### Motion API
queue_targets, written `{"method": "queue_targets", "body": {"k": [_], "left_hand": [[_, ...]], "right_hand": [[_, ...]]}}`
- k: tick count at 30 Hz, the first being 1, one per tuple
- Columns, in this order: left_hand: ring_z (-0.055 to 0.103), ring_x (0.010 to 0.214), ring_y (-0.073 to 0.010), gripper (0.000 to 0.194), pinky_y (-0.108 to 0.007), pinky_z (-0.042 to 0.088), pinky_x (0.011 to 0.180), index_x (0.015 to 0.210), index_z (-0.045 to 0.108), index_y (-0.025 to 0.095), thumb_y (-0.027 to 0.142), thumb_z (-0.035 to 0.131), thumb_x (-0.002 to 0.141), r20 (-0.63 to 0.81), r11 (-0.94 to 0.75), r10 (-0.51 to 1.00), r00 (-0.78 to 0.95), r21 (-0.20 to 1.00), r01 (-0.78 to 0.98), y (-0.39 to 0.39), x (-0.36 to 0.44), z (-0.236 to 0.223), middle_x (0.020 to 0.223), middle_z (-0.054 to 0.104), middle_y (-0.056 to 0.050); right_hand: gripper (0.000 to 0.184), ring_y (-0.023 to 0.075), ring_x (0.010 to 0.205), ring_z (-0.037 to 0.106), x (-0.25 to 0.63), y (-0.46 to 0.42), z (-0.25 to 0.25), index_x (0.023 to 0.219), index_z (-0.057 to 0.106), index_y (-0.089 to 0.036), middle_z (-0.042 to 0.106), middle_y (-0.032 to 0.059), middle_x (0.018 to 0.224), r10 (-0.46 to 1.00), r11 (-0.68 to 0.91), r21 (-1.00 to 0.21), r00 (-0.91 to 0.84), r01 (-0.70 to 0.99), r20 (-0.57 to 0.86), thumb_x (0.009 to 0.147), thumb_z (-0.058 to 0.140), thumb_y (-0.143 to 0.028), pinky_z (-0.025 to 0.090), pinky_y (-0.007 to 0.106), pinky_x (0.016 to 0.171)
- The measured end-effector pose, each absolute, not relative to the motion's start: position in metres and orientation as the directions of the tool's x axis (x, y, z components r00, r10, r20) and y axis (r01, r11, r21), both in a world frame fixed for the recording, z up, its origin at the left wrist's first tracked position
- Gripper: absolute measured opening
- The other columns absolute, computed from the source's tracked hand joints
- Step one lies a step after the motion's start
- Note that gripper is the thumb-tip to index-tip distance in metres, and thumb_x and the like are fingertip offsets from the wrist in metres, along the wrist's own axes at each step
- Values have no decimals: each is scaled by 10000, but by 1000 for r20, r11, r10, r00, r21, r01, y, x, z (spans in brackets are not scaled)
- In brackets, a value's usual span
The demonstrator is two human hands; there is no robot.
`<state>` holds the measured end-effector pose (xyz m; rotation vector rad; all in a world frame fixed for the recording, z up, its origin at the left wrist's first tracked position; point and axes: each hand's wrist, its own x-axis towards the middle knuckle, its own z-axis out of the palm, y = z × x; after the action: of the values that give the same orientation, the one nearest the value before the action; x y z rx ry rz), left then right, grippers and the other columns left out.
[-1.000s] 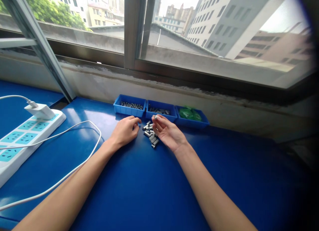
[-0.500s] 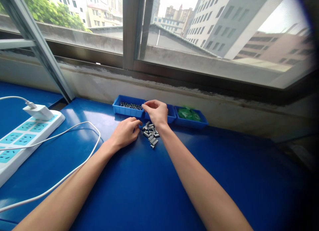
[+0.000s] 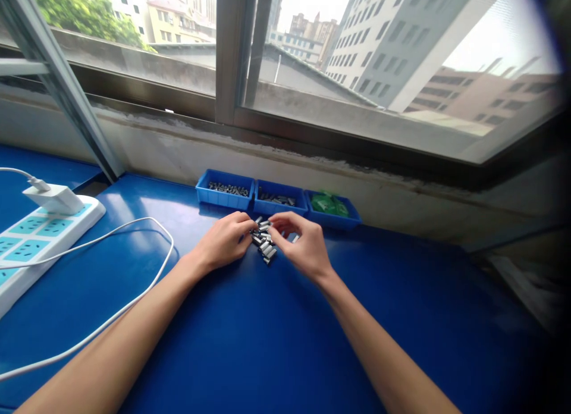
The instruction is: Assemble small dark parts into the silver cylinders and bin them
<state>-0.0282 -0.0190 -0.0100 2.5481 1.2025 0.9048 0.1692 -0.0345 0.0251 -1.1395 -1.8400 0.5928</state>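
A small pile of short silvery metal pieces (image 3: 266, 250), roughly cylindrical, lies on the blue table (image 3: 259, 331). At the pile's left edge rests my left hand (image 3: 225, 240), its fingers curled in; whatever they may hold is hidden. My right hand (image 3: 306, 244) is over the pile's right side, thumb and forefinger apart with a gap between them. Just behind the hands stand a blue bin (image 3: 223, 198) full of small metal parts, a middle blue bin (image 3: 279, 209) with more metal pieces, and a right-hand blue bin (image 3: 334, 220) holding green packets (image 3: 329, 204).
On the left lies a white power strip (image 3: 66, 238) with a white plug adapter (image 3: 53, 198) in it. A white cable (image 3: 154, 277) loops over the table beside my left forearm. Behind the bins are a wall and a window frame (image 3: 227, 63). A metal post (image 3: 75, 99) slants down at the left.
My right hand has come back from the middle bin to the pile, moving right and nearer me, uncovering that bin. My left hand stays by the pile. The view has shifted slightly.
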Motion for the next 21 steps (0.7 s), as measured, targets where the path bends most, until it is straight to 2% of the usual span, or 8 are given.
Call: {"method": "queue_targets", "body": {"k": [5, 9, 13, 17, 19, 21], "left_hand": [[621, 933, -193, 240, -307, 506, 836, 1001, 700, 186, 101, 516, 873, 477, -691, 716, 509, 388, 610, -22, -23, -12, 1001, 662, -70], [620, 934, -199, 234, -312, 505, 831, 1001, 703, 180, 114, 511, 884, 468, -700, 709, 527, 382, 603, -24, -20, -14, 994, 664, -72], [624, 940, -198, 241, -315, 505, 840, 1006, 703, 183, 120, 498, 896, 459, -693, 717, 524, 390, 607, -24, -19, -14, 1003, 667, -71], [624, 942, -197, 240, -315, 506, 841, 1000, 704, 191, 128, 494, 900, 453, -689, 721, 524, 391, 610, -24, -19, -12, 997, 669, -71], [625, 938, -196, 240, -314, 505, 839, 999, 704, 196, 128, 497, 897, 450, -685, 725, 521, 393, 614, -24, -19, -11, 998, 670, -69], [626, 938, -194, 246, -312, 503, 838, 1005, 703, 200, 121, 499, 892, 447, -677, 733, 513, 397, 620, -24, -19, -11, 1005, 672, -67]], "right_hand": [[80, 164, 739, 649, 188, -67, 6, 882, 675, -213, 720, 18, 847, 818, 576, -602, -403, 554, 411, 808, 666, -185, 503, 293, 723], [70, 202, 849, 659, 189, -71, -6, 880, 649, -213, 716, 50, 938, 796, 604, -557, -452, 569, 402, 812, 662, -198, 504, 319, 790], [52, 211, 827, 652, 189, -67, -9, 846, 642, -217, 704, 55, 893, 798, 603, -532, -453, 594, 398, 822, 621, -176, 499, 327, 770], [67, 203, 769, 632, 186, -67, -7, 822, 649, -233, 685, 40, 835, 833, 553, -583, -414, 595, 367, 803, 624, -174, 493, 326, 732], [62, 187, 718, 617, 185, -69, -6, 795, 657, -234, 676, 25, 794, 858, 510, -662, -377, 549, 349, 783, 643, -175, 492, 319, 703], [42, 172, 683, 615, 184, -70, -6, 782, 669, -229, 679, 15, 774, 902, 415, -793, -318, 445, 293, 766, 673, -190, 501, 309, 684]]}}
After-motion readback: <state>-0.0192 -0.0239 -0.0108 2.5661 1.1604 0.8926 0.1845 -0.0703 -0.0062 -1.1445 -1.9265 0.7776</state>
